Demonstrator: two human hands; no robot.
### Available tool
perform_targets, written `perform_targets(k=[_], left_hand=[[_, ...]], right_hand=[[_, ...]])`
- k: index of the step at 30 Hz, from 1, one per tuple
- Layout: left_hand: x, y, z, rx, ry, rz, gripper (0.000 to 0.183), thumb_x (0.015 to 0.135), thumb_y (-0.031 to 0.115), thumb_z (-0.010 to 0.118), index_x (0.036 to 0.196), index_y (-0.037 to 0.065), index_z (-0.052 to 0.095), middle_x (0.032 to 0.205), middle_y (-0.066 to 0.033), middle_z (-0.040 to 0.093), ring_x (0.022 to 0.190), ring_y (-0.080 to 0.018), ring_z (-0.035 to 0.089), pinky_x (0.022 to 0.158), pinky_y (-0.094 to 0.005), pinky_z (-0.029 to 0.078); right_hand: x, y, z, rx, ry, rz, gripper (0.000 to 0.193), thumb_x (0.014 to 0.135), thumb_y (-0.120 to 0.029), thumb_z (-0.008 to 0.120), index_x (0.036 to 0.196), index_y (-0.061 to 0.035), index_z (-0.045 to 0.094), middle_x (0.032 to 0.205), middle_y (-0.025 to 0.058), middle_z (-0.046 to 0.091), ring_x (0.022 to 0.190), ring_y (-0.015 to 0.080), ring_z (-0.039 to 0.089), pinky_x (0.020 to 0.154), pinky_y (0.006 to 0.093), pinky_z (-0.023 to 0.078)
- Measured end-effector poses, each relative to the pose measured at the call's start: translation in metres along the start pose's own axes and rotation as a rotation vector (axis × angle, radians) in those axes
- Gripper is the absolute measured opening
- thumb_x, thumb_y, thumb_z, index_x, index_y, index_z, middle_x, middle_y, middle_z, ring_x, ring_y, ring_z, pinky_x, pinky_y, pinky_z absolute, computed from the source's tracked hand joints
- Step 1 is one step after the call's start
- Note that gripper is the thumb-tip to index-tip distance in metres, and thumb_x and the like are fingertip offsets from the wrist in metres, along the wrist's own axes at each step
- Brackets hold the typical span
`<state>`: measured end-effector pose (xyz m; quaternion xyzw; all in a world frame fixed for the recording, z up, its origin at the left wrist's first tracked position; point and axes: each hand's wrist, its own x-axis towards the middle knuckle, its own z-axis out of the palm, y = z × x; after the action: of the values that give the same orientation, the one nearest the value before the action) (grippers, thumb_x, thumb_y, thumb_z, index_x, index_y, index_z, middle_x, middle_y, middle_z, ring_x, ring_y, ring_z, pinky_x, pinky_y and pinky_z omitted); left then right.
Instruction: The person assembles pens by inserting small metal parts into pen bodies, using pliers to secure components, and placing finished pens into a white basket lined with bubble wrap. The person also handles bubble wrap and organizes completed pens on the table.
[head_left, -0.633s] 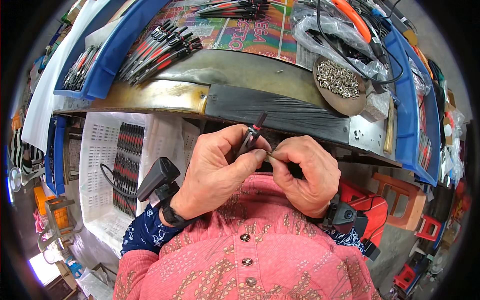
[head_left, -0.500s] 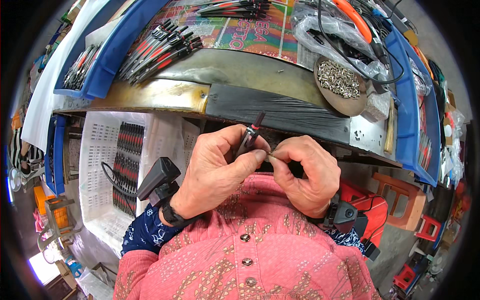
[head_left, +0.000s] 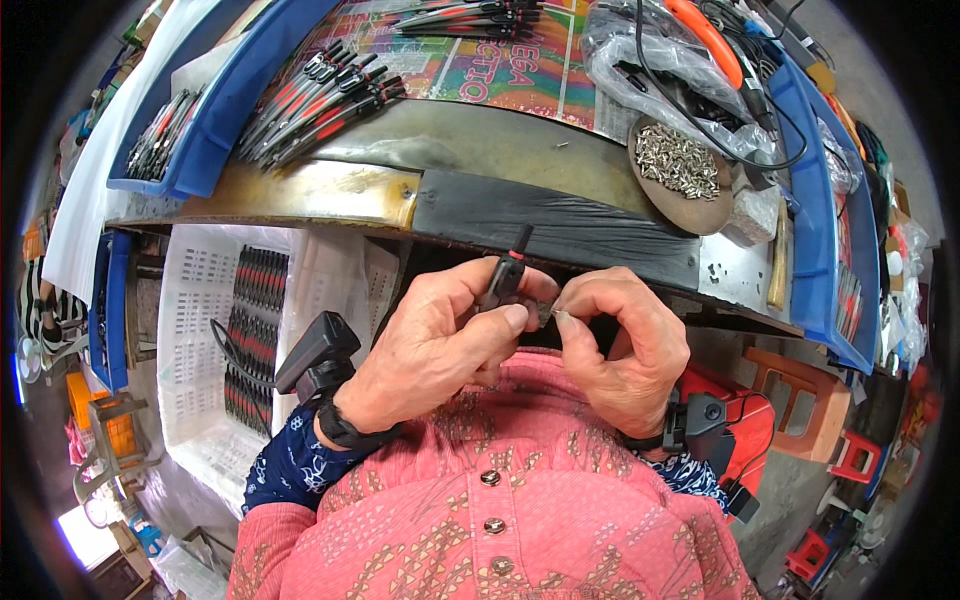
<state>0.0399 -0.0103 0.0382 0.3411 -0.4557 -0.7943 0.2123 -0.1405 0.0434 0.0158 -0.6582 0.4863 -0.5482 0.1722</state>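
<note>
Item, one black pen-like tool (head_left: pixel 507 275) with a red band: in the person's left hand (head_left: pixel 435 345), just in front of the desk (head_left: pixel 480 135), tilted, its slim end pointing up and away from the body. Left grip: closed around the tool between thumb and fingers. Right hand (head_left: pixel 630 345): grip pinched narrow beside the tool, seemingly on a tiny piece (head_left: pixel 555 312), too small to identify. Handling note, by judgement: the step calls for a firm left hold, both wrists steady, thumbs near each other, and light, straight pressure from the right fingertips; a piece this small could slip and drop below the desk edge. Containers: one round brown dish (head_left: pixel 700 214), heaped with small silvery metal pieces (head_left: pixel 677 160); one white perforated basket (head_left: pixel 190 375), below the desk at left, holding stacked rows of black-and-red pieces (head_left: pixel 258 325); one blue bin (head_left: pixel 212 150) at upper left, holding slim dark, red and pale pieces (head_left: pixel 165 135); one blue bin at right (head_left: pixel 820 250), with similar pieces (head_left: pixel 850 300) near its front; one clear plastic bag (head_left: pixel 612 65), dark contents unclear. Loose on the desk: one fanned bundle of black, grey and red tools (head_left: pixel 320 108).
</note>
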Motion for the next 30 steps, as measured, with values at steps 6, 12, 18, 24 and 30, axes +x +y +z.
perform_targets(k=[6, 12, 18, 24, 30], left_hand=[[-0.001, -0.009, -0.003, 0.003, -0.141, 0.011, 0.041, 0.100, 0.018, 0.049, 0.133, -0.006, 0.049, 0.092, -0.0044, 0.058, 0.066, -0.0060, 0.048, 0.051, -0.0197, 0.035], [-0.001, -0.010, -0.004, 0.249, -0.195, 0.035, 0.035, 0.102, 0.020, 0.050, 0.127, -0.004, 0.057, 0.085, -0.0045, 0.065, 0.065, -0.0061, 0.056, 0.056, -0.0191, 0.044], [0.000, -0.006, 0.003, 0.338, -0.206, -0.042, 0.026, 0.101, 0.018, 0.050, 0.112, -0.003, 0.062, 0.075, -0.0032, 0.065, 0.058, -0.0053, 0.055, 0.053, -0.0200, 0.046], [0.000, -0.007, 0.004, 0.519, -0.196, -0.083, 0.019, 0.096, 0.011, 0.054, 0.107, -0.002, 0.063, 0.072, -0.0035, 0.066, 0.052, -0.0071, 0.056, 0.050, -0.0233, 0.046], [0.003, -0.023, 0.017, 1.145, 0.157, 0.589, 0.028, 0.074, -0.001, 0.074, 0.101, 0.000, 0.067, 0.084, -0.0134, 0.066, 0.071, -0.0261, 0.066, 0.064, -0.0318, 0.052]], right_hand=[[-0.004, -0.002, -0.008, 0.195, -0.080, 0.205, 0.022, 0.074, 0.021, 0.057, 0.087, 0.0031, 0.054, 0.094, 0.0137, 0.061, 0.077, 0.0156, 0.062, 0.072, 0.0272, 0.053], [-0.008, -0.003, -0.016, 0.452, -0.056, 0.389, 0.021, 0.079, 0.021, 0.054, 0.086, 0.0015, 0.049, 0.095, 0.0148, 0.060, 0.080, 0.0146, 0.063, 0.072, 0.0265, 0.055], [-0.009, -0.008, -0.024, 0.447, -0.117, 0.482, 0.029, 0.084, 0.010, 0.061, 0.112, 0.0018, 0.063, 0.094, 0.0080, 0.064, 0.084, 0.0119, 0.065, 0.075, 0.0238, 0.054], [-0.010, 0.003, -0.042, 0.344, -0.332, 0.386, 0.015, 0.083, 0.007, 0.066, 0.098, 0.0047, 0.066, 0.089, 0.0067, 0.065, 0.071, 0.0079, 0.062, 0.059, 0.0197, 0.049], [-0.035, 0.013, -0.033, 0.749, -0.097, 0.643, 0.006, 0.087, 0.001, 0.066, 0.092, 0.0008, 0.064, 0.081, 0.0025, 0.063, 0.069, 0.0058, 0.062, 0.059, 0.0198, 0.051]])
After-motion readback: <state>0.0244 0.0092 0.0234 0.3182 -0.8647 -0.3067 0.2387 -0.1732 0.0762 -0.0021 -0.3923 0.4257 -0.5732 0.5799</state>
